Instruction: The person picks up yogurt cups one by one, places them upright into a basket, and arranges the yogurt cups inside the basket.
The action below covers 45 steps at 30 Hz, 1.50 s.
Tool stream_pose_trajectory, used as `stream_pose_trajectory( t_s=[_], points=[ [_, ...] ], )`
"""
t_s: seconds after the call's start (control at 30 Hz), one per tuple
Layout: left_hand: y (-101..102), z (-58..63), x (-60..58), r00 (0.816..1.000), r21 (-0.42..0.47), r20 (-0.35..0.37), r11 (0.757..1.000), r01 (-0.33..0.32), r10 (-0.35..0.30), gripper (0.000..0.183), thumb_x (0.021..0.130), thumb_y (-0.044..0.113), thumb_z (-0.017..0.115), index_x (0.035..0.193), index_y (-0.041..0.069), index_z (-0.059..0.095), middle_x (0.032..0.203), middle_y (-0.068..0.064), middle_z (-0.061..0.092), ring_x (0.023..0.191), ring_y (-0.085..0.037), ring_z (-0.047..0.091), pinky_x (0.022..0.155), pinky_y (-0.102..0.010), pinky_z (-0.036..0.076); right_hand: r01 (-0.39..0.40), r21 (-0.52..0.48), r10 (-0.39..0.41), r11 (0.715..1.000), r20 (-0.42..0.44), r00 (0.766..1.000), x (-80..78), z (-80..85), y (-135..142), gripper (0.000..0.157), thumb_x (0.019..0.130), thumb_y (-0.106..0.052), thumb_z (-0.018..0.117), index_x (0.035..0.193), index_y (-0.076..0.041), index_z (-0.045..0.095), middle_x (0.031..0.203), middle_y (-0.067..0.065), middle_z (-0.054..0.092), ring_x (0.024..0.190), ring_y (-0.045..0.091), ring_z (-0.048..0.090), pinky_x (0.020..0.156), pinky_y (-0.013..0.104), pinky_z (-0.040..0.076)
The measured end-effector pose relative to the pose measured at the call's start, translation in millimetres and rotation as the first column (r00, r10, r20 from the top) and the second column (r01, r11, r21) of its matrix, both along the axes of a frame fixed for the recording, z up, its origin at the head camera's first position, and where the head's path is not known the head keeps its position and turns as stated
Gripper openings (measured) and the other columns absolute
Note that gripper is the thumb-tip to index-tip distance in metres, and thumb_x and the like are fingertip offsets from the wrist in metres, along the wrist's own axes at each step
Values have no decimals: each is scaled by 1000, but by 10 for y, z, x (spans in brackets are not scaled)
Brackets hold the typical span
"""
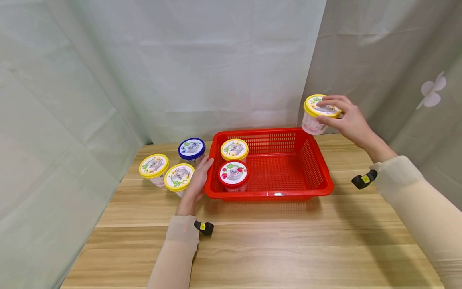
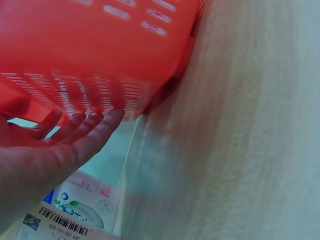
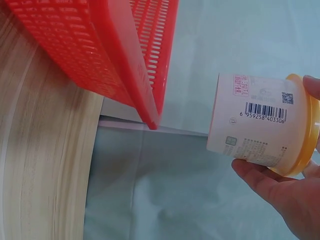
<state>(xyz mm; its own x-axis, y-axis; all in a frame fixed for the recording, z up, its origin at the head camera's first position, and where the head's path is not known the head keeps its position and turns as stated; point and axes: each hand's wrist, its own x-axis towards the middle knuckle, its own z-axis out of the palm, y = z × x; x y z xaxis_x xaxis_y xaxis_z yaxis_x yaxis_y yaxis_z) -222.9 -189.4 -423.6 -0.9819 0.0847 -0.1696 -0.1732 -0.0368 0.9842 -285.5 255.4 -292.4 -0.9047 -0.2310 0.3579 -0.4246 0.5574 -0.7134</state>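
Up at the back right corner of the red plastic basket, my right hand grips a yellow-lidded tub by its lid and upper side. In the right wrist view that tub hangs apart from the basket, its printed side and barcode facing the camera. My left hand is against the basket's left side. Its fingers extend along the slotted wall below the rim in the left wrist view. Inside the basket's left end stand a yellow-lidded tub and a red-lidded strawberry tub.
Left of the basket on the wooden table stand a blue-lidded tub and two yellow-lidded tubs, one farther left and one beside my left hand. Pale curtains hang behind and along both sides.
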Motion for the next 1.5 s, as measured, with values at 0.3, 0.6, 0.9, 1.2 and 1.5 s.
stream_pose_trajectory(
  t_s=[0.3, 0.6, 0.9, 1.2, 1.5],
  points=[
    [-1, 10, 10, 1000, -12, 4, 1000, 3, -3, 59, 104, 46, 39, 156, 22, 24, 153, -4, 34, 136, -26, 38, 110, -47, 36, -14, 21, 14, 1000, 9, 1000, -10, 29, -103, 49, 91, -27, 70, 136, -13, 58, 150, 3, 36, 130, 30, 32, 81, 9, 42],
    [16, 10, 7, 1000, -10, 4, 1000, 0, 0, 58, 104, 45, 39, 156, 22, 24, 153, -4, 34, 136, -25, 38, 111, -46, 36, -50, 31, 49, 998, 17, 999, -40, 109, -216, 48, 91, -25, 70, 135, -13, 59, 149, 3, 36, 129, 29, 33, 81, 13, 42],
    [11, -2, -1, 1000, -14, -7, 1000, 11, -11, 59, 104, 46, 39, 155, 21, 24, 153, -6, 34, 136, -26, 38, 110, -47, 36, -80, 59, 78, 995, 35, 996, -51, 130, -309, 48, 91, -27, 70, 136, -15, 58, 149, 2, 36, 128, 28, 34, 85, 21, 43],
    [16, -4, 8, 1000, -18, 13, 1000, -11, 11, 63, 103, 46, 40, 157, 22, 20, 160, 0, 21, 139, -25, 34, 111, -46, 34, -146, 66, 142, 987, 69, 987, -53, 174, -444, 49, 90, -29, 71, 136, -16, 58, 147, 1, 38, 126, 27, 36, 85, 24, 44],
    [7, 3, 11, 1000, -28, 9, 1000, -8, 8, 63, 103, 47, 40, 157, 22, 20, 161, 0, 20, 140, -25, 34, 112, -46, 34, -182, 68, 175, 981, 92, 980, -73, 185, -574, 48, 90, -30, 72, 134, -16, 59, 146, 0, 39, 125, 26, 38, 80, 22, 49]
  ],
)
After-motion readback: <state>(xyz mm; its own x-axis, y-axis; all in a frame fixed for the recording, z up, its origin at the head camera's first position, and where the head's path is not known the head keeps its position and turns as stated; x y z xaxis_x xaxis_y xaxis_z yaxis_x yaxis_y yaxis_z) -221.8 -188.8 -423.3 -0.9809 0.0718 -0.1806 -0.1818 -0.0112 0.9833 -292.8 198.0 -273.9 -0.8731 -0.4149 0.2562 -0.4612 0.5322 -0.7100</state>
